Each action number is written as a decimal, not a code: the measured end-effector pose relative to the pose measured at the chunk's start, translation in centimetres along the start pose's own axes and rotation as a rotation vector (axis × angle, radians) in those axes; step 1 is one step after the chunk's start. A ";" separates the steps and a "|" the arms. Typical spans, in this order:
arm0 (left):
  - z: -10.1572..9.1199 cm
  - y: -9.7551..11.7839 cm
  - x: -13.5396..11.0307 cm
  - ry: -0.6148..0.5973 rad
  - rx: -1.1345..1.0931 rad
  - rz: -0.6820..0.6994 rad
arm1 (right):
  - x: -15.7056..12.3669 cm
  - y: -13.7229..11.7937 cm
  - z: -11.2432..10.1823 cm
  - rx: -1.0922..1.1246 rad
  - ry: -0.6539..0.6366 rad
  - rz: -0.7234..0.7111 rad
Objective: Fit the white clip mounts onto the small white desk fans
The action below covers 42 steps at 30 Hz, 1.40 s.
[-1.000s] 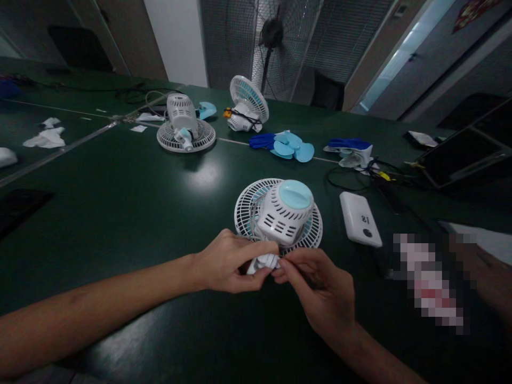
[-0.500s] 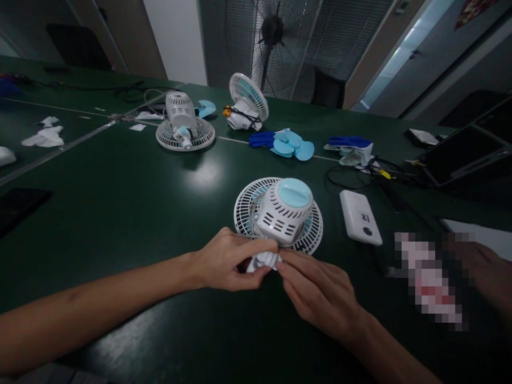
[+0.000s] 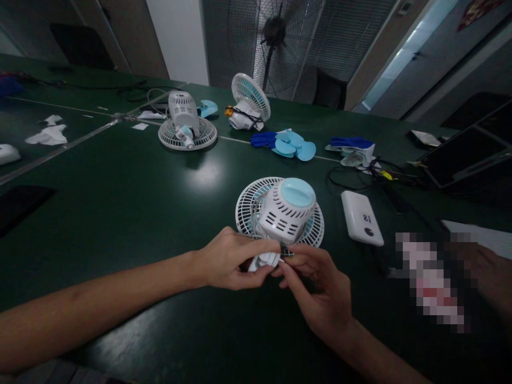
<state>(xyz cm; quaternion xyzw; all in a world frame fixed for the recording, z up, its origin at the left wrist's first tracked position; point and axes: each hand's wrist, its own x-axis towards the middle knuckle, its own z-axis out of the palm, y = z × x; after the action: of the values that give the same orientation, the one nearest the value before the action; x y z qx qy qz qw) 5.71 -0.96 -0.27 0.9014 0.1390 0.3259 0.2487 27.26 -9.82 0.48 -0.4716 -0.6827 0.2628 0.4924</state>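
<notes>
A small electric fan (image 3: 280,218) lies face down on its white grille, its white motor housing topped by a light-blue cap. Just in front of it, my left hand (image 3: 236,258) pinches a small white plastic part (image 3: 264,260) between thumb and fingers. My right hand (image 3: 320,288) is closed at the right end of that part, thumb and forefinger close together. Whatever lies between the right fingertips is too small to make out. Whether the white part is joined to the fan is hidden behind my fingers.
Behind stand a second face-down fan (image 3: 184,120) and a tilted fan (image 3: 250,104). Light-blue fan blades (image 3: 295,145) rest by blue gloves (image 3: 264,140). To the right are a white power bank (image 3: 362,217), black cables (image 3: 348,178) and another person's hand (image 3: 488,266).
My right hand has rolled over and its fingers have curled, with the thumb now below the forefinger. My left hand keeps its pinch on the white part. The view has shifted slightly.
</notes>
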 end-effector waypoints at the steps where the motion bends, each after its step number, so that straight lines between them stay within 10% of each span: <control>1: 0.0 0.0 0.0 -0.004 0.005 -0.004 | 0.0 -0.4 0.4 0.165 -0.005 0.134; 6: 0.0 0.2 0.0 0.004 0.050 0.000 | 0.0 -1.0 1.3 0.481 -0.038 0.386; 16: 0.1 0.2 0.0 0.031 0.044 0.003 | 0.6 0.6 -1.6 -0.473 -0.117 -0.381; 25: 0.0 -0.2 0.0 0.045 -0.035 0.008 | 0.4 0.1 -1.3 -0.636 -0.010 -0.446; 28: 0.0 -0.1 0.0 0.032 -0.028 0.013 | 0.4 0.0 -1.0 -0.515 -0.017 -0.321; 36: -0.2 0.3 0.2 -0.016 -0.003 -0.007 | 0.9 -1.2 0.1 0.264 -0.256 0.580; 42: -0.1 0.0 0.1 -0.014 -0.047 -0.008 | 0.7 -0.3 -1.1 -0.331 -0.085 -0.137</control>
<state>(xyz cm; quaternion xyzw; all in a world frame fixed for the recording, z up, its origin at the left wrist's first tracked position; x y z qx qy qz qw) 5.68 -0.85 -0.15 0.8970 0.1333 0.3218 0.2723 28.06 -9.41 1.43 -0.4870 -0.7673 0.1325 0.3957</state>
